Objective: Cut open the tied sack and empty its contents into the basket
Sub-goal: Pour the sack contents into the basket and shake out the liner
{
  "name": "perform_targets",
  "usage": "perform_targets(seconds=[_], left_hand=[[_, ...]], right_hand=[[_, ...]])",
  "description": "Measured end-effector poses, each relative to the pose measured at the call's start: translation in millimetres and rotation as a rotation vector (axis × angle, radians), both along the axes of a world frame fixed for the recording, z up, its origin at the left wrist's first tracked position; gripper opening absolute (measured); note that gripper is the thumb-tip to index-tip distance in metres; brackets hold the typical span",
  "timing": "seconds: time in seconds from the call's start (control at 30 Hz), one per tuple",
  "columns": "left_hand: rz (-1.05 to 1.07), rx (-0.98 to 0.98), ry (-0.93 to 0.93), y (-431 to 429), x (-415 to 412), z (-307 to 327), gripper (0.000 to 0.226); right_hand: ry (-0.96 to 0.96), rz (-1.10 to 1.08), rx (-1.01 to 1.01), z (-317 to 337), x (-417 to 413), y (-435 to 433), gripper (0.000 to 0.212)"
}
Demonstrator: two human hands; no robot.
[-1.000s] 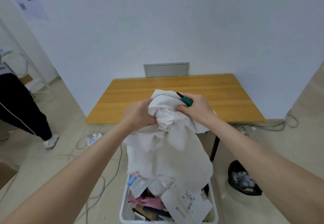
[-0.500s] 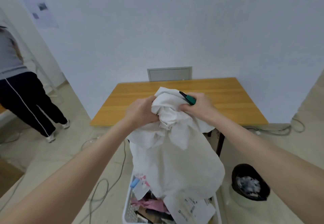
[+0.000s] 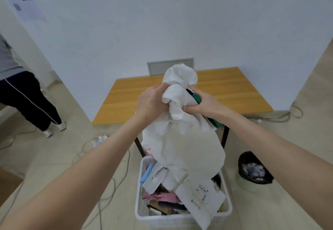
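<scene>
Compared with a moment ago, the left hand (image 3: 151,102) and the right hand (image 3: 203,105) are raised a little. More of the bunched cloth of the sack (image 3: 180,139) now stands up above them. The left fingers are curled deep into that cloth. The right fingers grip the cloth together with the green-handled cutter (image 3: 197,98), which is now tucked against the sack rather than poking out above the hand. The sack hangs upended in front of the tabletop (image 3: 234,89), its lower end just over the basket (image 3: 142,184) on the floor. It seems higher than before, though the view has tilted too. This suggests the tipping-out is well under way. The sack's body still bulges, so some contents probably remain inside.

Counted across, there is one other person (image 3: 27,100) standing at the far left. Then come two hands, one sack, one cutter and one tabletop. There is one basket, holding one blue item (image 3: 146,173), one grey packet (image 3: 156,177), one pink piece (image 3: 162,196) and one labelled white packet (image 3: 203,197). The rest of the basket is too jumbled to count. One black bin (image 3: 254,168) stands at the right.
</scene>
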State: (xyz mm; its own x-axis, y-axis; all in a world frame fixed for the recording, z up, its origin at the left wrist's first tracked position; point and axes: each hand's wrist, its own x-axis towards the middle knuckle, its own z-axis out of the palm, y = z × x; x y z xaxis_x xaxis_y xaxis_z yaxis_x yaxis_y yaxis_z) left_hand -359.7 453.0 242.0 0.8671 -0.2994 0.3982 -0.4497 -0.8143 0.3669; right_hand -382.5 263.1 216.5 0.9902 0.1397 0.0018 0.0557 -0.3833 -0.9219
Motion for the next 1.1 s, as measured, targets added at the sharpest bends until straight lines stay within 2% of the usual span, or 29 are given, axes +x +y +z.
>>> perform_targets(seconds=[0.1,0.23,0.47,0.57,0.7,0.9,1.0,1.1], left_hand=[[-0.004,-0.198,0.067,3,-3,-5,0.033],[-0.073,-0.468,0.255,6,-10,-7,0.030],[-0.188,-0.801,0.517,8,-23,-4,0.034],[-0.218,-0.790,0.561,14,-25,-12,0.040],[-0.289,-0.618,0.625,31,-24,-15,0.057],[-0.307,-0.369,0.881,58,-19,-48,0.101],[-0.303,-0.414,1.015,67,-13,-67,0.114],[-0.342,-0.396,1.040,69,-15,-69,0.107]], right_hand=[[-0.006,-0.003,-0.013,-4,-5,15,0.096],[0.010,0.055,0.005,-9,-12,31,0.119],[-0.048,-0.142,0.244,-22,-24,53,0.079],[-0.041,-0.237,0.296,-26,-27,57,0.072],[-0.018,-0.346,0.287,-32,-32,60,0.067],[-0.010,-0.403,0.190,-51,-48,63,0.066],[0.009,-0.424,0.202,-66,-56,66,0.072],[0.009,-0.437,0.189,-71,-59,65,0.077]])
